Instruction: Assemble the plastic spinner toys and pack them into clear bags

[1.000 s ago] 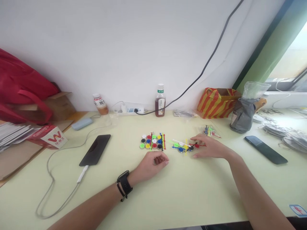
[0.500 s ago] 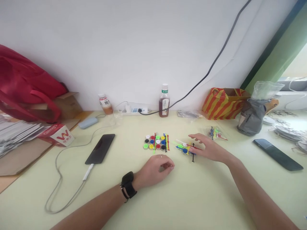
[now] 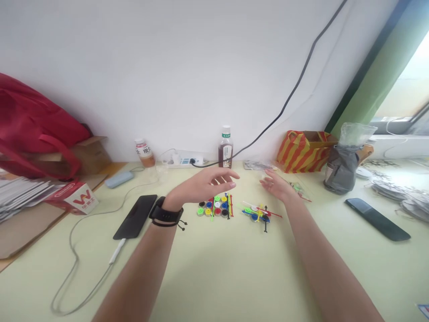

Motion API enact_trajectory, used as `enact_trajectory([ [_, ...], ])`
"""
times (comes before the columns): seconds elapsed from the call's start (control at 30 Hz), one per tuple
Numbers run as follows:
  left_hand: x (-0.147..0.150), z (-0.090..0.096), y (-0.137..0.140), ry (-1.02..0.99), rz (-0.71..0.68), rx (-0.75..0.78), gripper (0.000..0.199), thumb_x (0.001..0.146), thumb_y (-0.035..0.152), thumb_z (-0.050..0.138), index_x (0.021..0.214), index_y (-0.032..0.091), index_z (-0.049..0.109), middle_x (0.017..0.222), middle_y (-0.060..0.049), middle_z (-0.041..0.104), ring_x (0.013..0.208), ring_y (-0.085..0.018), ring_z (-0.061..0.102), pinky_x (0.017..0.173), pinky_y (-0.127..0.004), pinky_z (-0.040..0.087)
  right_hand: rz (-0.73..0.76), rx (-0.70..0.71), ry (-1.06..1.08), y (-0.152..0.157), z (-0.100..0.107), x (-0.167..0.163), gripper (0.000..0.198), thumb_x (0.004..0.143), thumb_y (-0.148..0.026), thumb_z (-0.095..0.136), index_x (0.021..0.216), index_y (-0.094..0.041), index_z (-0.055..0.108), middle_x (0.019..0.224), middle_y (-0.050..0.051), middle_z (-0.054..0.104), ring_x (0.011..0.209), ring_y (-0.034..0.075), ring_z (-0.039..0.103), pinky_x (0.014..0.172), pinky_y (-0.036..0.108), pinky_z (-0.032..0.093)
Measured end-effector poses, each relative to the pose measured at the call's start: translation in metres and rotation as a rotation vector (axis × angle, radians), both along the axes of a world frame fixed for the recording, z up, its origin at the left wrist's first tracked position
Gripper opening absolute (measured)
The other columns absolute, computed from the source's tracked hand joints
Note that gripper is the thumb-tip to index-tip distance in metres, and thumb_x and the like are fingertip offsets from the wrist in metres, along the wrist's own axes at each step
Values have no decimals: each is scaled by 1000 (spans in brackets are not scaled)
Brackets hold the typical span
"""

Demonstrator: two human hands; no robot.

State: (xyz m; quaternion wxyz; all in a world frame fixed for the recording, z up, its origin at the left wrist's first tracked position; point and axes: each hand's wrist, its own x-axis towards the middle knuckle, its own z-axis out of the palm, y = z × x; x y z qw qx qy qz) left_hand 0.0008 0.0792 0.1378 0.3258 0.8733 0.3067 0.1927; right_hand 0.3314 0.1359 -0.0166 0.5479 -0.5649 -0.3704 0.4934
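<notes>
My left hand (image 3: 204,184), with a black watch (image 3: 166,212) on its wrist, hovers above the table with fingers loosely apart and nothing in them. Just beneath it lie several small round coloured discs (image 3: 217,211) in rows, with coloured plastic arrows (image 3: 230,205) along their right side. To the right of these is a loose heap of arrows and discs (image 3: 258,213). My right hand (image 3: 275,184) is raised beyond that heap, fingers parted and holding nothing I can see. A clear plastic bag with coloured pieces (image 3: 299,190) is partly hidden behind my right wrist.
A dark bottle (image 3: 225,150) and a power strip (image 3: 184,158) stand by the wall, a black cable (image 3: 278,114) crossing in front. Phones lie left (image 3: 136,217) and right (image 3: 377,219). A striped bag (image 3: 301,150) and a grey bag (image 3: 342,170) are at the back right.
My right hand has left the loose heap and moved farther back. My left hand has risen and moved forward over the disc rows, its fingers opening. The view has shifted slightly.
</notes>
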Motion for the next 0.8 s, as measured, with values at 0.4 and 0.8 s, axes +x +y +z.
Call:
enact_trajectory([
  [0.4, -36, -24, 33, 77, 160, 31, 37, 95, 52, 62, 120, 28, 74, 109, -6, 77, 96, -24, 72, 78, -29, 57, 98, 105, -326, 1, 44, -12, 23, 66, -30, 84, 79, -20, 68, 82, 4, 72, 76, 19, 62, 66, 30, 50],
  [0.8, -23, -29, 29, -76, 41, -219, 52, 97, 54, 60, 143, 29, 58, 116, -8, 74, 104, -24, 70, 85, -33, 56, 985, 488, -419, -53, 112, -98, 36, 88, -21, 69, 123, -26, 61, 105, 4, 72, 99, 20, 68, 89, 37, 55],
])
